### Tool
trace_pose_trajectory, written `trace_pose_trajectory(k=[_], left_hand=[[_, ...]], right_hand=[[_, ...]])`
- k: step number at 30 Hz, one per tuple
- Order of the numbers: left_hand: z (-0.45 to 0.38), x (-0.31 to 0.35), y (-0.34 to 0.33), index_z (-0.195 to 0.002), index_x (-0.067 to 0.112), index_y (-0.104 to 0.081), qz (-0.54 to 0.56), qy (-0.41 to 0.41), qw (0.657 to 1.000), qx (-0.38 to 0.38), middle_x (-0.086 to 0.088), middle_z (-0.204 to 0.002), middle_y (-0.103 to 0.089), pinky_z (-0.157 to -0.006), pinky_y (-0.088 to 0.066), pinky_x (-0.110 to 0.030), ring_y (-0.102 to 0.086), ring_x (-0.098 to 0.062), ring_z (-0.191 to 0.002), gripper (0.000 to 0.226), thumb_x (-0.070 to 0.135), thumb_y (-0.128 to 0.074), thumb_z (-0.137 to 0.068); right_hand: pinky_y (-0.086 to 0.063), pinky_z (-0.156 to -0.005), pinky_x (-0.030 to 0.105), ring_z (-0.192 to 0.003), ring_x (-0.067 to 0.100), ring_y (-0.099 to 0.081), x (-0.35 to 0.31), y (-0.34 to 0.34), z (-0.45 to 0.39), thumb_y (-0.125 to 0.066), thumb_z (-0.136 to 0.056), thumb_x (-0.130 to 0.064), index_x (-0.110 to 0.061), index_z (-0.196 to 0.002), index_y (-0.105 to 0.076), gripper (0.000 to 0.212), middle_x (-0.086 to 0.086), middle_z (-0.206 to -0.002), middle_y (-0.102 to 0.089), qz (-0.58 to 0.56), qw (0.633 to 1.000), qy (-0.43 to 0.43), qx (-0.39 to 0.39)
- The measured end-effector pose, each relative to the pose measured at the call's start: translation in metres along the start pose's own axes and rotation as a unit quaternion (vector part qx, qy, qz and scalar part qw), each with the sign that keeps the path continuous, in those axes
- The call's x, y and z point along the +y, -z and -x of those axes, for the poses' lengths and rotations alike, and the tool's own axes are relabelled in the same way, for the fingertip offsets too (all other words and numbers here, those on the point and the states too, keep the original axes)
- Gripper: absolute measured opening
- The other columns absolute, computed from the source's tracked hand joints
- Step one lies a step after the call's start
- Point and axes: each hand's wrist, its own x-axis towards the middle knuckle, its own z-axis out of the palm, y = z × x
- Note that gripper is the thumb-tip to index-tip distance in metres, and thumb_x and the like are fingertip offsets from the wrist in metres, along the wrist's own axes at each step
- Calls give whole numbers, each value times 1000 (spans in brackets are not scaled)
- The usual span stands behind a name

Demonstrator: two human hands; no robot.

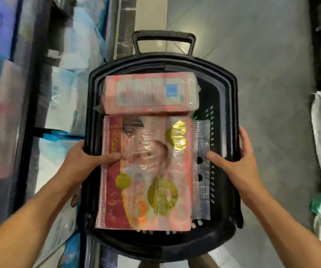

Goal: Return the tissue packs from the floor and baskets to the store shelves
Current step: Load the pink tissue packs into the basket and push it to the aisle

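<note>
Left hand (84,157): curled over the left rim of the black basket (225,89), fingers outside the wall, thumb lying inward, tip pressed on the large tissue pack (146,175). Right hand (237,161): grips the right rim the same way, fingers wrapped outside, thumb stretched in toward the pack's clear plastic edge flap; contact with the flap cannot be told.

Large pack lies flat in the basket's near half, long axis running from the person toward the basket handle (164,42), printed face up, flap side to the right. Smaller pink tissue pack (150,93) sits in the far half, touching the large one, long axis crosswise, left to right, label up.

Shelves (63,93) of pale wrapped packs, blurred, just left of the basket. Grey floor (262,55) to the right.
</note>
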Motion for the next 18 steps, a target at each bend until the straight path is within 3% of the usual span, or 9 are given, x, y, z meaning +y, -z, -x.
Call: trace_pose_trajectory(k=[1, 3, 6, 8, 10, 13, 15, 18], left_hand=[[-13, -7, 1, -105, 18, -73, -6, 5, 1000, 4, 1, -94, -80, -73, -60, -34, -77, -18, -82, 103, 56, -97, -13], [-32, -16, 1, -106, 20, -71, -13, 12, 1000, 8, 4, -93, -79, -67, -60, -30, -77, -16, -83, 98, 50, -99, -17], [-52, -28, -5, -100, 20, -72, -16, 14, 1000, 3, 8, -87, -79, -55, -57, -18, -76, -14, -80, 83, 42, -99, -25], [-59, -37, -4, -101, 20, -74, -15, 9, 1000, 7, 6, -90, -79, -55, -57, -18, -76, -14, -80, 99, 55, -97, -12], [-66, -46, -3, -104, 19, -73, -4, 6, 1000, 13, 3, -95, -79, -57, -58, -21, -77, -16, -82, 108, 59, -95, -6], [-75, -56, -3, -111, 18, -71, -3, -13, 1000, 15, 2, -100, -79, -63, -60, -26, -77, -17, -86, 109, 61, -96, -13], [-77, -57, -3, -112, 19, -71, -6, -22, 1000, 20, 3, -101, -79, -67, -60, -29, -76, -16, -88, 108, 63, -95, -17], [-75, -51, -3, -105, 23, -71, -25, -19, 999, 17, 8, -96, -79, -61, -59, -21, -76, -10, -82, 101, 65, -94, -16]], right_hand=[[-50, -99, 28, -119, 0, -59, 10, -5, -7, -95, -44, -53, -49, -145, -35, 117, -22, -135, -56, 3, 1000, -4, -13], [-49, -104, 36, -123, 2, -57, 24, -14, -18, -96, -41, -52, -45, -150, -28, 128, -19, -141, -53, 4, 999, -11, -30], [-51, -99, 24, -118, -5, -57, 44, -29, -34, -94, -47, -40, -48, -146, -29, 119, -23, -137, -53, 7, 999, -15, -37], [-51, -91, 12, -112, -15, -56, 52, -38, -37, -92, -48, -36, -51, -144, -25, 119, -29, -133, -50, 3, 999, -22, -36], [-49, -90, 9, -113, -19, -52, 60, -43, -41, -94, -48, -36, -48, -149, -19, 127, -29, -136, -46, 8, 999, -31, -28], [-47, -105, 28, -126, -8, -48, 71, -46, -50, -98, -48, -38, -46, -153, -14, 135, -23, -146, -41, 40, 998, -23, -39], [-41, -113, 41, -137, 2, -42, 74, -46, -54, -98, -43, -50, -47, -154, -6, 144, -18, -153, -34, 81, 996, -15, -45], [-29, -119, 47, -146, 12, -24, 71, -47, -56, -92, -37, -63, -48, -153, 7, 154, -12, -161, -15, 150, 986, -43, -52]])
